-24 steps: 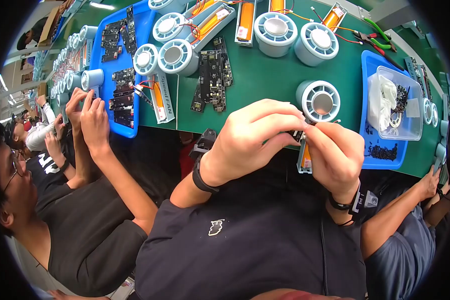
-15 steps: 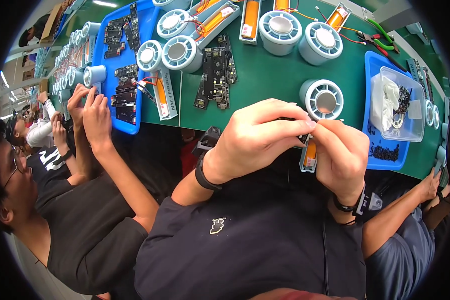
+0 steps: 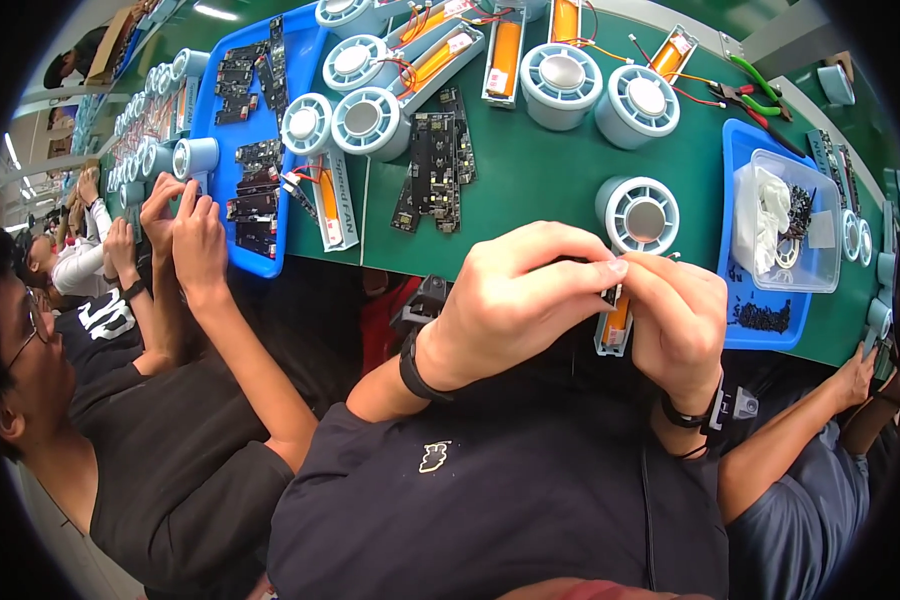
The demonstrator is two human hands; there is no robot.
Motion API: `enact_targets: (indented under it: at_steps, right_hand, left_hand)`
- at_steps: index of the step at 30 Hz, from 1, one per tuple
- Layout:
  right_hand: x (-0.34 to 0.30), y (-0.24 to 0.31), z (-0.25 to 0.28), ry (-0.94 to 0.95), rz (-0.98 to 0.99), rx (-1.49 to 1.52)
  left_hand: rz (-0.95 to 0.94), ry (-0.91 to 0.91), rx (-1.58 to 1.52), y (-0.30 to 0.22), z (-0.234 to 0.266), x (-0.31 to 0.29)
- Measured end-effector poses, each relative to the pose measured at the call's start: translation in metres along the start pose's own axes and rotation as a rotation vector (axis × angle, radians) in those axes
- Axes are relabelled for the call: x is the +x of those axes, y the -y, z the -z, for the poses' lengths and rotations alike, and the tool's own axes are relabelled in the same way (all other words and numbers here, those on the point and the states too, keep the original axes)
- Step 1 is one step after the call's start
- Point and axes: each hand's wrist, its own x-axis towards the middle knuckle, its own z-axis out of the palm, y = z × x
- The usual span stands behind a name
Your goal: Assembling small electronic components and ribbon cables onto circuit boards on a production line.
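My left hand point(image 3: 525, 295) and my right hand point(image 3: 678, 315) meet fingertip to fingertip in front of my chest, both closed. The left fingers pinch a dark circuit board point(image 3: 612, 296), mostly hidden behind them. What the right thumb and fingers pinch against it is too small to make out. Just beyond and below my hands is a light blue fan unit: its round slotted head point(image 3: 638, 218) lies on the table, and its handle with an orange battery point(image 3: 616, 325) points toward me, partly covered by my hands.
Several circuit boards point(image 3: 433, 175) lie left of centre. More fan units point(image 3: 562, 80) line the back. At left is a blue tray point(image 3: 300, 50) of boards; at right, a blue tray point(image 3: 732, 230) with a clear box point(image 3: 820, 262) and black screws. Pliers point(image 3: 755, 95) lie behind. Co-workers sit on both sides.
The view has shifted slightly, so the table sits lower. My hands stay pinched together with small finger movements, and less of the dark board shows between the left fingers.
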Motion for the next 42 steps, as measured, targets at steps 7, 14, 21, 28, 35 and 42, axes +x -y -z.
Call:
enact_targets:
  at_steps: [7, 14, 21, 28, 35, 42]
  right_hand:
    - [-0.004, 0.003, -0.005, -0.008, -0.046, 0.070]
    - [-0.034, -0.005, -0.002, -0.027, -0.056, -0.003]
    - [-0.047, -0.016, -0.023, -0.134, -0.319, 0.162]
    - [-0.043, 0.001, -0.019, -0.179, -0.300, 0.199]
    - [-0.014, 0.027, -0.028, -0.334, -0.774, 0.180]
    - [-0.020, 0.024, -0.016, -0.181, -0.825, 0.054]
  left_hand:
    - [-0.025, -0.068, -0.005, 0.002, 0.000, -0.007]
    - [-0.121, -0.222, 0.071, 0.003, -0.019, -0.011]
    - [-0.163, -0.323, 0.167, 0.004, -0.027, -0.014]
    - [-0.186, -0.284, 0.119, -0.002, -0.017, -0.005]
    - [-0.050, -0.181, 0.104, 0.000, -0.004, -0.016]
    - [-0.032, -0.116, 0.091, 0.001, -0.001, -0.014]
